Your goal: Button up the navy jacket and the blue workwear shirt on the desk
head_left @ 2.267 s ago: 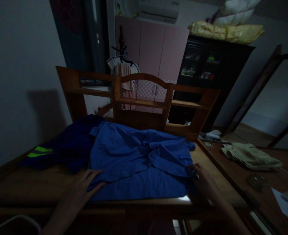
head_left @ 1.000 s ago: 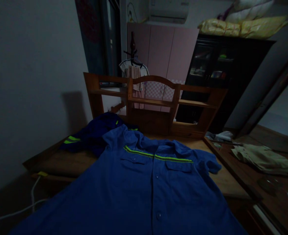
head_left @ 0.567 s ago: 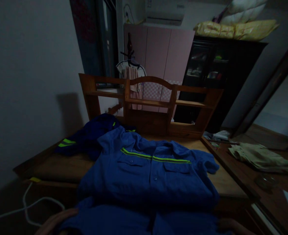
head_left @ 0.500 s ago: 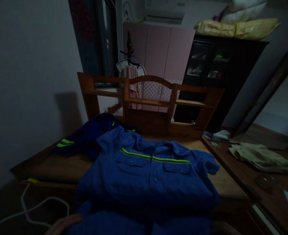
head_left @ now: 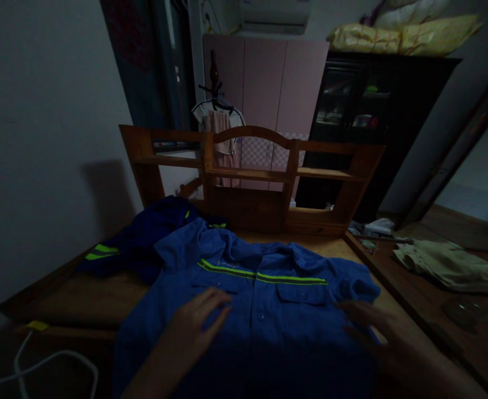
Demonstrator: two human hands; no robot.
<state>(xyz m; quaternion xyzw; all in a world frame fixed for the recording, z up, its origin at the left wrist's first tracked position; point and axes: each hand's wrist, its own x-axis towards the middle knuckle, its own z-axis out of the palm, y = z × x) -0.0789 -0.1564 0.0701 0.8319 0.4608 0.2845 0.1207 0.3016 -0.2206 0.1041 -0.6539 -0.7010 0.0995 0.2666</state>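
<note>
A blue work shirt [head_left: 264, 327] with a yellow-green reflective stripe across its chest lies spread out, front up, on the wooden desk [head_left: 81, 299]. Over its left chest pocket is my left hand [head_left: 200, 318], fingers apart and slightly curled, holding nothing. My right hand [head_left: 368, 324] hovers by the shirt's right side below the sleeve, its fingers spread and a little blurred. Whether either hand touches the cloth I cannot tell. A darker blue garment [head_left: 156, 233] with reflective bands lies bunched behind the shirt at the left.
A wooden shelf unit [head_left: 247, 176] rises along the desk's back edge. On the brown surface to the right lie a folded beige cloth [head_left: 447, 266] and a round glass object [head_left: 462, 310]. A white cable [head_left: 61, 354] hangs at the lower left.
Both hands have come up from the bottom edge over the shirt, the left to its chest, the right to its side. The shirt's lower part now lies flatter. The view has shifted slightly.
</note>
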